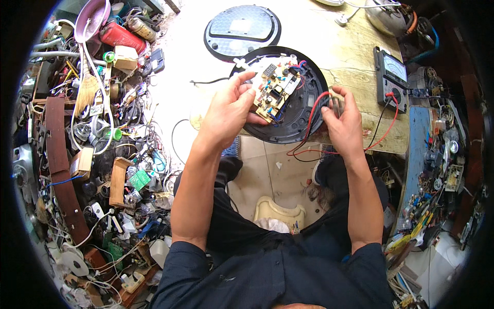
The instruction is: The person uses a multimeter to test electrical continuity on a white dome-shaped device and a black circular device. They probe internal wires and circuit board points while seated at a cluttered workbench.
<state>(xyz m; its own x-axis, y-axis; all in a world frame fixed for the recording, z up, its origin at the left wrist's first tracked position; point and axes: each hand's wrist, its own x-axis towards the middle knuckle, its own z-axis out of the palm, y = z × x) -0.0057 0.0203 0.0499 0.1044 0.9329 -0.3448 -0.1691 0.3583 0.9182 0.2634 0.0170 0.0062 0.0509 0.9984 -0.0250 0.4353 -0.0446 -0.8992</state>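
My left hand [227,109] is closed on the near-left edge of a tan circuit board [275,93], thumb on top and fingers partly beneath. The board carries a small display, black chips and several components, with coloured wires at its far end. It is tilted over a round black plastic housing [304,122] at the table's front edge. To the right of the housing, my right hand [343,123] is curled round the red and black test leads [311,114]. The probe tips are hard to make out. Those leads run to an analog multimeter [392,78] on the right.
Behind the housing lies a round dark cover [242,32] on the worn wooden table [355,67]. A metal kettle [386,18] stands at the far right. Heaped cables, parts and a straw brush [87,92] crowd the left; a blue-edged shelf [418,149] of parts borders the right.
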